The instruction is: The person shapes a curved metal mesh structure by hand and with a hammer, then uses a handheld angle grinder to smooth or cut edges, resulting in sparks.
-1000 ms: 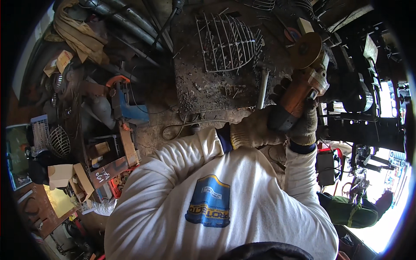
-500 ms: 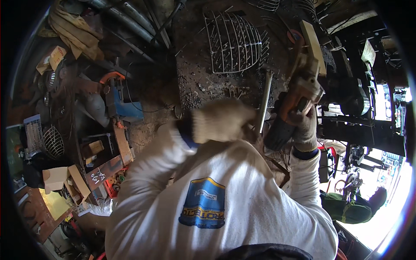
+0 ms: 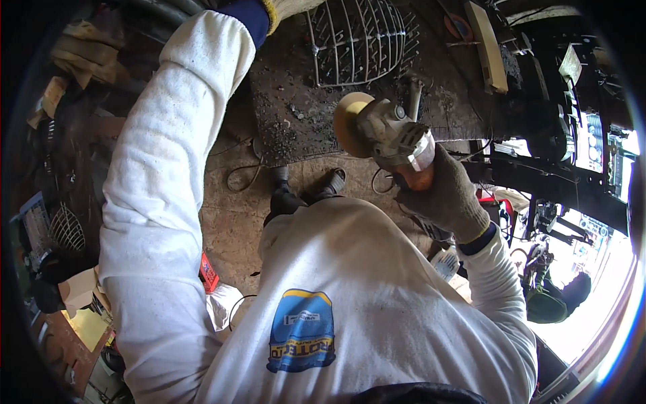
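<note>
My right hand (image 3: 452,202), in a grey work glove with a yellow cuff edge, is closed around the body of an angle grinder (image 3: 396,135). The grinder is tilted, and its round yellowish disc (image 3: 351,125) points left over the front edge of the workbench. My left arm stretches far forward; the gloved left hand (image 3: 291,7) is cut off by the top edge, so its fingers cannot be seen. Nearest to that hand lies a curved metal wire grille (image 3: 356,43) on the dark bench (image 3: 296,145).
A pale wooden bar (image 3: 487,47) lies at the bench's right, with a metal rod (image 3: 415,99) behind the grinder. Dark grit is scattered over the bench top. Cables loop near my feet (image 3: 330,183) on the floor. A wire guard (image 3: 67,227) and cardboard box (image 3: 79,289) are at left.
My left hand has gone from in front of my chest to the far top edge. The grinder, still in my right hand, has swung so that its disc now faces left.
</note>
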`<state>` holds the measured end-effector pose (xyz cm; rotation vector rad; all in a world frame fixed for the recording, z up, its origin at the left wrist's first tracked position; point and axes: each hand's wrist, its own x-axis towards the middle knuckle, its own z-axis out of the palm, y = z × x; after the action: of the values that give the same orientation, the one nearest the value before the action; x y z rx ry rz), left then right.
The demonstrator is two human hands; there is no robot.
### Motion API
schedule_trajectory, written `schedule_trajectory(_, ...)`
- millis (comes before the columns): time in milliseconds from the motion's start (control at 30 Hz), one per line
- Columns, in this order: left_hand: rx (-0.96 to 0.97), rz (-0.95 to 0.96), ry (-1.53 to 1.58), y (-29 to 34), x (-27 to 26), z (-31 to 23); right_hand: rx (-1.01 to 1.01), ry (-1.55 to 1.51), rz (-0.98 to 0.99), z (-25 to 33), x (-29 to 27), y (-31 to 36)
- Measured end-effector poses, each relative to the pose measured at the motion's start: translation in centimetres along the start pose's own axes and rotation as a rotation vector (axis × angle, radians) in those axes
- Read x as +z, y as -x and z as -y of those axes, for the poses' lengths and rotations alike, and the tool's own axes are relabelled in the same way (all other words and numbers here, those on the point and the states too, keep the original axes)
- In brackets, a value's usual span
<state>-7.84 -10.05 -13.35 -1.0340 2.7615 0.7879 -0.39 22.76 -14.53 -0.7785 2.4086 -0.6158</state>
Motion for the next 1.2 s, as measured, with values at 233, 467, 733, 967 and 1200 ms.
schedule_trajectory(233, 0.206, 0.079, 0.266, -6.2, 4.7, 4.6, 0.061, 0.062, 0.016, 0.4, 0.3, -0.5)
schedule_trajectory(467, 0.47, 0.05, 0.012, -2.0, 2.1, 3.1, 0.026, 0.053, 0.049, 1.3, 0.5, -1.2)
schedule_trajectory(733, 0.247, -0.021, 0.31, -0.2, 1.6, 2.6, 0.039, 0.049, 0.075, 2.2, 0.3, -1.7)
schedule_trajectory(967, 0.278, -0.025, 0.356, -1.3, 2.2, 2.6, 0.061, 0.103, 0.099, 2.2, 0.2, -1.8)
schedule_trajectory(1200, 0.239, 0.019, 0.415, 0.4, 1.3, 2.1, 0.026, 0.056, 0.103, 2.8, 0.1, -2.0)
